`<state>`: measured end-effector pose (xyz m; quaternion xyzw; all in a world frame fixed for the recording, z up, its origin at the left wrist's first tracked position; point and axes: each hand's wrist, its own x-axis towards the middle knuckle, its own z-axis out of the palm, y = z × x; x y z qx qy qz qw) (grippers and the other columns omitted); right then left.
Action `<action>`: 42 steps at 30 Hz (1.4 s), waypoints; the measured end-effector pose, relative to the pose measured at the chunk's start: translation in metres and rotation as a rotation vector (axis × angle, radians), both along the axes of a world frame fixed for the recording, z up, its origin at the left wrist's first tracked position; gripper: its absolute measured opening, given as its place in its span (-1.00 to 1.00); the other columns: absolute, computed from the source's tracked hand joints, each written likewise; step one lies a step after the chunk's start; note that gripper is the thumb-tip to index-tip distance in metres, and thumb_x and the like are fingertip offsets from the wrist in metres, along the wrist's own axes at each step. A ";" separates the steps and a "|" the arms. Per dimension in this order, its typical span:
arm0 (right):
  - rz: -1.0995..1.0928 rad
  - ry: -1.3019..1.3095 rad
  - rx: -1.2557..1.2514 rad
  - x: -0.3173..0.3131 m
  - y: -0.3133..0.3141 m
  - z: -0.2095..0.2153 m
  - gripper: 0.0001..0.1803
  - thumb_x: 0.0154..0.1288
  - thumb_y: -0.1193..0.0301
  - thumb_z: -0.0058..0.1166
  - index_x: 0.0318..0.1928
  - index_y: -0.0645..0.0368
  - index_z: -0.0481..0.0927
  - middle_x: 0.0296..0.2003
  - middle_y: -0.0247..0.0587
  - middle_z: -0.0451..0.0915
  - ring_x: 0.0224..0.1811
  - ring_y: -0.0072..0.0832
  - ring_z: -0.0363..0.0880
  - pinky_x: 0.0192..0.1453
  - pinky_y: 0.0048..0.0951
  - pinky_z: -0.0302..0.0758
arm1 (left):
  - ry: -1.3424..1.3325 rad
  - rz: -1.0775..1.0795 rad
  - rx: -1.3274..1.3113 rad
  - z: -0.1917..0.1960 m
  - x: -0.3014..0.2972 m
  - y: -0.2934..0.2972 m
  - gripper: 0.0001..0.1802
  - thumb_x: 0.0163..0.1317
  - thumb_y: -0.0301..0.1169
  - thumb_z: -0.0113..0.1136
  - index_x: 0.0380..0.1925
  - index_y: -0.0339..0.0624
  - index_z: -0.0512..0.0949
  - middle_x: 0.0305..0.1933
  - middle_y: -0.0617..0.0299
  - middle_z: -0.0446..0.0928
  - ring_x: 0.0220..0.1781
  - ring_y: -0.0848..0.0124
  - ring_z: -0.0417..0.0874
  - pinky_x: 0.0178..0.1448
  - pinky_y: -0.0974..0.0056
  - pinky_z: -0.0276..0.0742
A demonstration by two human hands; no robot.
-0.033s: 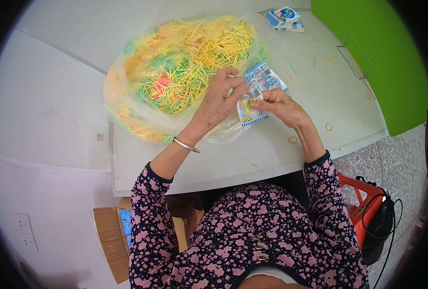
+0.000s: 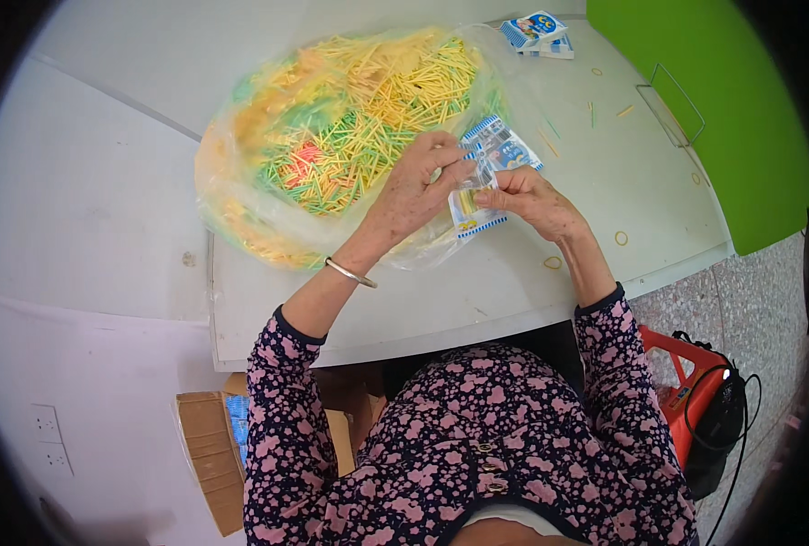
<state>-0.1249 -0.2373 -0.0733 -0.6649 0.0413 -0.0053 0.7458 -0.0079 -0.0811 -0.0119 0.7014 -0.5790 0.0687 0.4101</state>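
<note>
A pale tabletop [image 2: 404, 314]. Toward its far left corner, a large clear bag [image 2: 377, 109] of coloured sticks. Left hand [image 2: 420, 182]: fingers bunched at the packet's upper end; whether they grip is unclear. Right hand [image 2: 536, 202] pinches the packet [image 2: 468, 217], mid-tabletop by the bag's right edge, yellow sticks inside. Almost nothing has shifted; the packet seems no further along.

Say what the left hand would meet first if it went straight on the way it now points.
Probably the small packet pinched in the right hand; the left hand is at the packet's upper end, though the depth is unclear.
</note>
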 end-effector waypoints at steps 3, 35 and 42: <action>-0.006 0.017 0.000 -0.011 -0.001 0.007 -0.75 0.21 0.33 0.16 -0.22 0.28 0.63 -0.38 -0.40 0.62 -0.37 -0.76 0.47 -0.24 -0.66 0.39 | 0.605 -0.115 0.347 0.011 -0.006 0.000 -0.81 0.23 -0.40 0.12 -0.22 -0.28 0.56 -0.28 0.25 0.55 -0.25 0.58 0.48 -0.14 0.48 0.39; -0.507 -0.379 -0.814 0.005 -0.048 0.012 -0.92 0.17 0.54 0.03 -0.34 0.32 0.51 -0.41 -0.12 0.49 -0.40 -0.26 0.46 -0.31 -0.36 0.38 | 0.344 0.043 0.266 -0.008 0.024 -0.047 -0.67 0.06 -0.35 0.23 -0.15 -0.21 0.51 -0.03 0.07 0.50 0.08 0.15 0.43 0.17 0.16 0.30; -0.622 -0.544 -1.057 0.013 -0.056 0.004 -0.86 0.18 0.53 0.04 -0.26 0.34 0.55 -0.27 -0.14 0.56 -0.27 -0.28 0.52 -0.22 -0.38 0.44 | -0.032 0.183 0.008 -0.020 0.022 -0.057 -0.64 0.05 -0.35 0.24 -0.14 -0.24 0.51 -0.15 0.06 0.56 -0.02 0.18 0.50 0.11 0.19 0.36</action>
